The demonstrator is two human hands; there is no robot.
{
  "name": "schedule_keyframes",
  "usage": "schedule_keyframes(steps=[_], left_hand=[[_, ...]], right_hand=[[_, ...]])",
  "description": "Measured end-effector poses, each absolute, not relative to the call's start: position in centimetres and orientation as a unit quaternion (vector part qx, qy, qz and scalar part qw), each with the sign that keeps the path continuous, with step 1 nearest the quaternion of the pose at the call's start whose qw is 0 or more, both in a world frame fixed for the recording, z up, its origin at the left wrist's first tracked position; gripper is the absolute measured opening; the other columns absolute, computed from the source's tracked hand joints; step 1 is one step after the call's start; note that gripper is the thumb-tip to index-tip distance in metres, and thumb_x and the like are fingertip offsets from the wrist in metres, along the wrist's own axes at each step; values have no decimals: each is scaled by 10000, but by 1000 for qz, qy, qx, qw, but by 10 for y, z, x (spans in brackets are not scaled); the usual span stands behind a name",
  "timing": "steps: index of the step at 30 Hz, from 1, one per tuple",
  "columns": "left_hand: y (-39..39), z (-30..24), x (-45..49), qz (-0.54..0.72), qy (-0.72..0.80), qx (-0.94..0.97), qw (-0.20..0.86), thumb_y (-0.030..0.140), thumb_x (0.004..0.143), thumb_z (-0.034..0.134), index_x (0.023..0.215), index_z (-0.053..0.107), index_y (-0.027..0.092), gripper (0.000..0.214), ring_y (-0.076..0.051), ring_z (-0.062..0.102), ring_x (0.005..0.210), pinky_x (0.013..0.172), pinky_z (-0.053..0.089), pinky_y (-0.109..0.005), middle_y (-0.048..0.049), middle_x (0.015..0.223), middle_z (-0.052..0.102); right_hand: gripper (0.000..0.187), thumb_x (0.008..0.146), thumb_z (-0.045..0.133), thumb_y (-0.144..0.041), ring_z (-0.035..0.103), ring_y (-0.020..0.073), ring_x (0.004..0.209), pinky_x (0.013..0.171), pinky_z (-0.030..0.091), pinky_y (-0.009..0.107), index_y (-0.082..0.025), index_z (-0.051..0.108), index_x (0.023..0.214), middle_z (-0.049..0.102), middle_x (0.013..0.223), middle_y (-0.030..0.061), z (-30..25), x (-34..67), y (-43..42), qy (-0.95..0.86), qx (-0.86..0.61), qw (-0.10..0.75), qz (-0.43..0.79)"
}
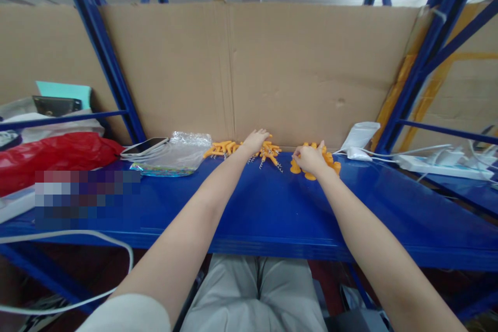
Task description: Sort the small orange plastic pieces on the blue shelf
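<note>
Against the cardboard at the back of the blue table lies a heap of orange corkscrew pieces (pixel 269 153), with thin metal spirals sticking out. My left hand (pixel 254 141) rests over this heap, palm down, its fingers stretched out to the right. More of the same orange pieces (pixel 221 148) show left of the wrist. To the right, my right hand (pixel 310 158) is among a group of orange bell-shaped pieces (pixel 333 165), fingers bent and drawn together. Another bell-shaped piece (pixel 295 167) is just under its fingertips; whether it is gripped is hidden.
A cardboard sheet (pixel 295 67) stands behind the blue table (pixel 264 212). At left are a clear plastic bag (pixel 182 153), a phone (pixel 146 146) and a red bag (pixel 58 155). A white adapter with cables (pixel 360 137) and a power strip (pixel 439 166) lie at right. Blue posts (pixel 105 52) flank the space.
</note>
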State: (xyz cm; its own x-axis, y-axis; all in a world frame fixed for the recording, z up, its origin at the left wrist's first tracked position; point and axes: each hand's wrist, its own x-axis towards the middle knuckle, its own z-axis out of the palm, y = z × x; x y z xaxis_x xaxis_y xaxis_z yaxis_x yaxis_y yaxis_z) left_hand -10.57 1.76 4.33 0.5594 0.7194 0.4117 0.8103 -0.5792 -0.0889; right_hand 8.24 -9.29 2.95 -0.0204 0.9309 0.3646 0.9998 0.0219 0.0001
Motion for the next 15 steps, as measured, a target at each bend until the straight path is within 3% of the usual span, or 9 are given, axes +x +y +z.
schedule_keyframes(steps=[4,10,12,15], left_hand=[[24,41,-98,-153,-457,-867,128,-28,893,347,1348,566,194,551,-169,384,1450,1216,262,-402,-114,1520,475],[31,35,-103,-150,-538,-820,128,3,891,367,1308,599,153,500,-274,202,1526,1215,227,-535,-141,1648,191],[29,35,-107,-156,-543,-814,135,4,884,375,1343,569,167,524,-280,244,1513,1205,245,-546,-147,1641,219],[22,38,-109,-158,-530,-820,148,59,912,371,1310,589,147,462,-269,476,1382,1136,385,-457,-188,1512,460]], right_hand=[[291,920,461,-213,651,293,1090,1126,113,708,-193,727,1036,747,1079,111,29,81,-93,-700,-689,134,-132],[294,928,455,-206,642,289,1124,1139,110,696,-183,730,1029,746,1086,113,32,79,-97,-701,-689,129,-130],[294,935,452,-214,641,286,1129,1142,113,690,-180,726,1033,745,1088,113,32,78,-97,-700,-691,125,-130],[290,932,450,-213,641,289,1125,1135,113,695,-186,724,1023,745,1086,110,31,79,-96,-700,-689,127,-135]])
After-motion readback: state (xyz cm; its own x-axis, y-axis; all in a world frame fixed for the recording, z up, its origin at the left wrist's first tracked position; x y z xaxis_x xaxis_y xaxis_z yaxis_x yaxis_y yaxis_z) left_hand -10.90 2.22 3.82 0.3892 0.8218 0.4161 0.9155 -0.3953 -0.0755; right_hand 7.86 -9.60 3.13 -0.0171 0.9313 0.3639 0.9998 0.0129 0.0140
